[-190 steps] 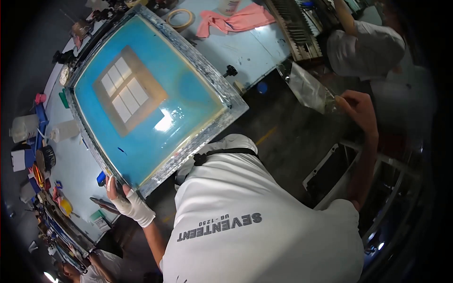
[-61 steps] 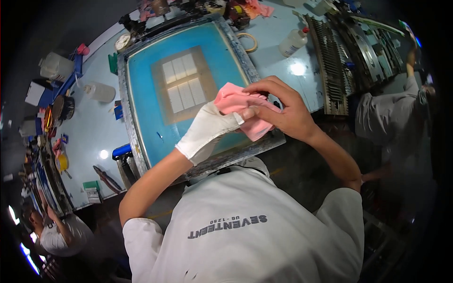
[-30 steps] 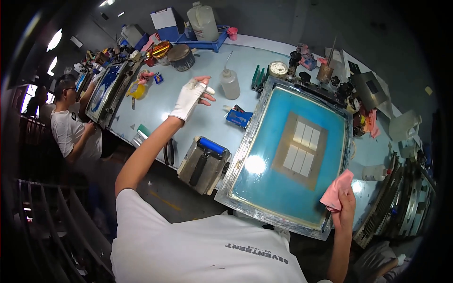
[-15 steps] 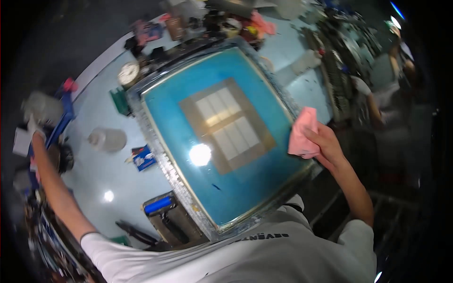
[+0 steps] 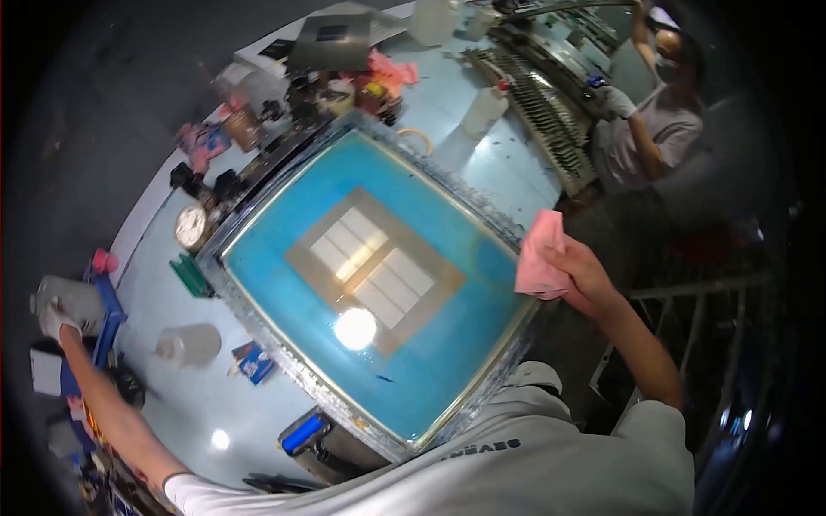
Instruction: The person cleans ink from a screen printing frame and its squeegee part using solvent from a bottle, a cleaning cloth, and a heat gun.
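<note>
- At the far left of the worktop (image 5: pixel 191 406), left hand (image 5: pixel 58 320) in a white glove, against the outer end of a jug (image 5: pixel 70 299); fingers too small and dim to tell how far open, or whether closed round it.
- Left arm stretched out long, beyond the bottle (image 5: pixel 194 344).
- Off the right corner of the screen (image 5: pixel 376 275), right hand (image 5: pixel 583 273), bare, closed on a pink cloth (image 5: pixel 540 258), thumb pressed over the folds.
- Cloth overlapping the frame's edge in view; contact impossible to tell.
- Mid-worktop, screen in its stained frame, blue with a tan patch and pale panels, bright glare on the near half.
- Beside the jug, blue tray (image 5: pixel 112 314).
- Between bottle and screen, blue packet (image 5: pixel 256 363).
- Just beside the near left edge, blue roller (image 5: pixel 304 434).
- Near the left corner, green holder (image 5: pixel 191 275) and white tub (image 5: pixel 191 226).
- Past the far right edge, tape ring (image 5: pixel 417 140) and red-capped bottle (image 5: pixel 487 112).
- At upper right, a co-worker (image 5: pixel 650 138) with one gloved hand raised over metal parts.
</note>
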### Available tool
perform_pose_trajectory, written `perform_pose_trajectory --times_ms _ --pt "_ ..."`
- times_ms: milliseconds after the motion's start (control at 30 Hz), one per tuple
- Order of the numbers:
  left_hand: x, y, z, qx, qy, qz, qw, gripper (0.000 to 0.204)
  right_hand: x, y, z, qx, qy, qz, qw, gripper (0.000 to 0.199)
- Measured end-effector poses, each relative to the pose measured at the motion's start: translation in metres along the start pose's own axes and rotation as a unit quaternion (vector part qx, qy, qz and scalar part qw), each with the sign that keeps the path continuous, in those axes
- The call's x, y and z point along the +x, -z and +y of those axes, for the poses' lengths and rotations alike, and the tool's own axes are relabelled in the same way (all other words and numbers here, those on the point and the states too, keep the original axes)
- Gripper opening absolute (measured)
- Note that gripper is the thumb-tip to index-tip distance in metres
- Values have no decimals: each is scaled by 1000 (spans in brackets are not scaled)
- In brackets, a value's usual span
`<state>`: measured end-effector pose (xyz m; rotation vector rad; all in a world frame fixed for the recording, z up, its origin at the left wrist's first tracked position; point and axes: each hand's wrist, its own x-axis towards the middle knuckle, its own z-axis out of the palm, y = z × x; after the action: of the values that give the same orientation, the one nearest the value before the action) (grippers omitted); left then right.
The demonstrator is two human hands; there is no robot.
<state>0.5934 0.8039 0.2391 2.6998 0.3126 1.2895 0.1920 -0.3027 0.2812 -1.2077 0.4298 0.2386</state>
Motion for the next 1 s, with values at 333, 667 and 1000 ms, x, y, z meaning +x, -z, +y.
perform_pose_trajectory --times_ms 333,667,1000 --pt "33 102 128 -448 234 -13 863 46 27 -25 -32 -42 60 35 997 39" --pt "-88 401 450 -148 134 -193 961 39 103 -89 -25 81 -114 -253 957 40" --pt "-273 410 660 -145 -37 -564 812 33 101 -150 7 92 -205 -357 907 33"
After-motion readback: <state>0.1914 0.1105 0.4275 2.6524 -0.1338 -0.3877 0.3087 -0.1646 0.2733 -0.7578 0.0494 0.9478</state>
